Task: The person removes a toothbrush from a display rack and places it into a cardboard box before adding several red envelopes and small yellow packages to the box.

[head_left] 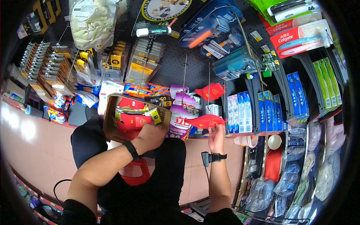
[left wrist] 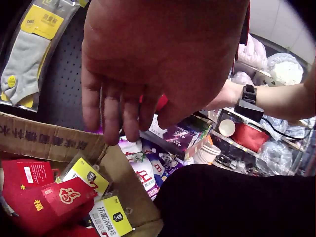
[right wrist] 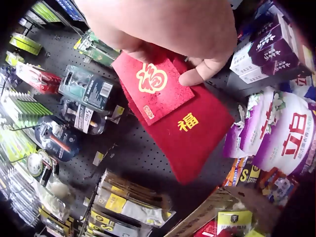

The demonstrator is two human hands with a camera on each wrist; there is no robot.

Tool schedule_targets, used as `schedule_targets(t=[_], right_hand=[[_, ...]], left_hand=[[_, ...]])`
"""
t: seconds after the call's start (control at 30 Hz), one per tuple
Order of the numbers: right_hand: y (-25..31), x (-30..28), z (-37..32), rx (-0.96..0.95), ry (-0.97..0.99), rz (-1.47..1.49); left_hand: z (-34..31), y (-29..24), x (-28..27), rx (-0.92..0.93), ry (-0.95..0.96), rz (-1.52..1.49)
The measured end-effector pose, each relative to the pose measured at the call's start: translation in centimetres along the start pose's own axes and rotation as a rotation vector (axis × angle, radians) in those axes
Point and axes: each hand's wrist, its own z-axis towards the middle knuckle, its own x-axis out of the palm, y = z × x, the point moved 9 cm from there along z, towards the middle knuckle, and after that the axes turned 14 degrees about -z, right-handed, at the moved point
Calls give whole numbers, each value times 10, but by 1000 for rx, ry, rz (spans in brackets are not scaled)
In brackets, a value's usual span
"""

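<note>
My right hand (head_left: 216, 140) pinches a red sock packet (head_left: 206, 121) with a gold character on its card, held in front of the shelf edge. In the right wrist view the thumb and fingers (right wrist: 197, 71) grip the top of the red packet (right wrist: 190, 128). My left hand (head_left: 152, 137) is at the right side of an open cardboard box (head_left: 110, 112); in the left wrist view the hand (left wrist: 158, 64) has its fingers extended above the box's edge (left wrist: 133, 192). Inside the box lie red packets (left wrist: 69, 196) and yellow-labelled sock packets (left wrist: 111, 217).
Another red packet (head_left: 210, 92) hangs on a hook of the pegboard (head_left: 165, 75). Purple detergent bags (head_left: 182, 112) stand between the box and the right hand. Toothpaste boxes (head_left: 266, 112) line the shelf at right; hooks with socks (head_left: 144, 67) and razors (head_left: 215, 32) jut out above.
</note>
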Motion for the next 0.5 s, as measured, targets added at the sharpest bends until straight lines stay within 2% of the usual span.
schedule_targets(t=[0.07, 0.2, 0.33, 0.5], right_hand=[[-8, -8, -6, 6, -5, 87], [-36, -11, -22, 60, 27, 160], [-46, 52, -71, 162, 157, 70], [-98, 112, -109, 262, 331, 110]], left_hand=[[0, 1, 1, -5, -45, 9], [-1, 0, 3, -1, -16, 38], [-1, -3, -9, 17, -119, -65], [-5, -2, -23, 8, -234, -153]])
